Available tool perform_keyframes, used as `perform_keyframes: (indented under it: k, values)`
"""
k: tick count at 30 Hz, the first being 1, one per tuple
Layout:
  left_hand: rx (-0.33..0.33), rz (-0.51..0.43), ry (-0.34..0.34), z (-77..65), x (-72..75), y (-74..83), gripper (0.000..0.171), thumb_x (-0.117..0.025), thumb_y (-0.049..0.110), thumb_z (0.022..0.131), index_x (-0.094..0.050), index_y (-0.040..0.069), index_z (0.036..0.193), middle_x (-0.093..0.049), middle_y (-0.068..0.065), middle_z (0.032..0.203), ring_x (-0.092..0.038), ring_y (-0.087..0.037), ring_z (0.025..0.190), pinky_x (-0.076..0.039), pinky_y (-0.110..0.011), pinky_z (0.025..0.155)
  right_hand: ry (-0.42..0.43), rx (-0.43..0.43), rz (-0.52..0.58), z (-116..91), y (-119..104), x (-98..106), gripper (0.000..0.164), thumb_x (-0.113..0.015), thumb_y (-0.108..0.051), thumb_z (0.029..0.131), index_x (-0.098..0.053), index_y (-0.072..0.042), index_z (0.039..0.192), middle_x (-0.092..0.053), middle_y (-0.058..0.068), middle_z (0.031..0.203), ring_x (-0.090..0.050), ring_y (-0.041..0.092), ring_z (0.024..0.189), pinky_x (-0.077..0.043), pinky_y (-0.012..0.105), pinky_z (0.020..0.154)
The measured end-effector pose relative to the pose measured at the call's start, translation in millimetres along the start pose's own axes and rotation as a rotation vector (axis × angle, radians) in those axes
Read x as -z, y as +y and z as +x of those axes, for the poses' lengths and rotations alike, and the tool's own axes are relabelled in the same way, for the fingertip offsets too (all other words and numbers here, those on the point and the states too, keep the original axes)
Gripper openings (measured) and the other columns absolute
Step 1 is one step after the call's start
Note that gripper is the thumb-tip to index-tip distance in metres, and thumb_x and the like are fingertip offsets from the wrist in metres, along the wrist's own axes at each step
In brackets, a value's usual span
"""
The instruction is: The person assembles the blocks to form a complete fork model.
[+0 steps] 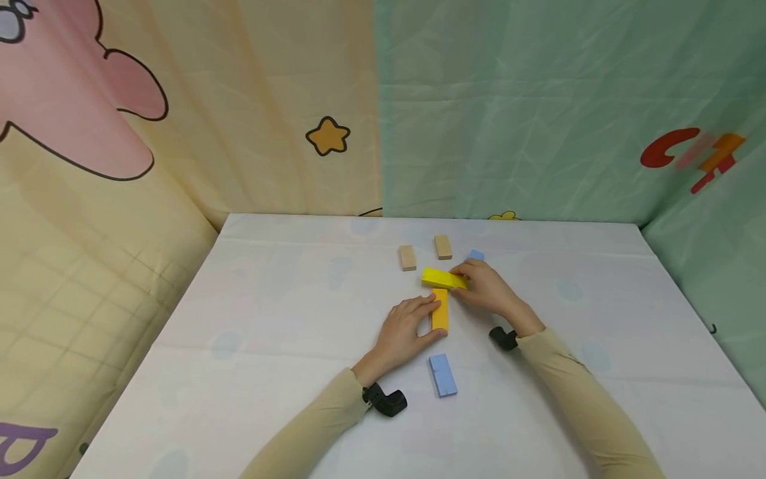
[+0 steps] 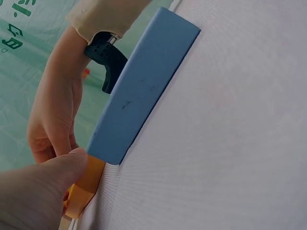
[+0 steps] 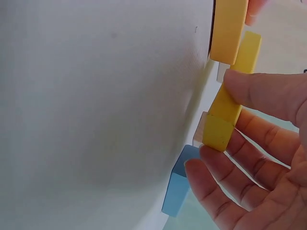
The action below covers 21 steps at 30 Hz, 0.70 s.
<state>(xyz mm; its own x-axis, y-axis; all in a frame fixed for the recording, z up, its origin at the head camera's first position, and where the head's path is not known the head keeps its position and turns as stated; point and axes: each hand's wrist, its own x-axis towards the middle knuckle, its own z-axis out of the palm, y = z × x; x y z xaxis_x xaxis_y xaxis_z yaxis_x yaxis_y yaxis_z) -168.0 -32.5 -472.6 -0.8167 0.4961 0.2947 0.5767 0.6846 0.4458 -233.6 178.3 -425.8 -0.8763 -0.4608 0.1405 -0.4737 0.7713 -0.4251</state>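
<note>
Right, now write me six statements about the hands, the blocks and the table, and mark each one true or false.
1. The right hand holds the bright yellow block. True.
2. Two wooden blocks lie beyond the bright yellow block. True.
3. The left hand is on a wooden block. False: its thumb and fingers are at the orange block.
4. Both blue blocks lie beyond the hands. False: one lies nearer the person.
5. Both sleeves are beige. True.
6. The tabletop is solid black. False: it is white with pale patches.
</note>
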Motion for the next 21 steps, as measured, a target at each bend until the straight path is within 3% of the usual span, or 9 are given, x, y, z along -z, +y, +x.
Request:
perform_keyframes:
  k: [21]
  values:
    - [-0.012, -0.025, 0.024, -1.3, -0.6, -0.8, 0.058, -0.064, 0.045, 0.089, -0.054, 0.011, 0.135, -0.044, -0.001, 0.144, -0.042, -0.021, 0.127, -0.033, -0.038, 0.100, -0.091, -0.042, -0.051, 13, -1, -4, 0.033, -0.072, -0.011, 0.084, -0.064, 0.005, 0.112, -0.059, 0.014, 0.101, -0.053, 0.027, 0.088, -0.045, 0.043, 0.084]
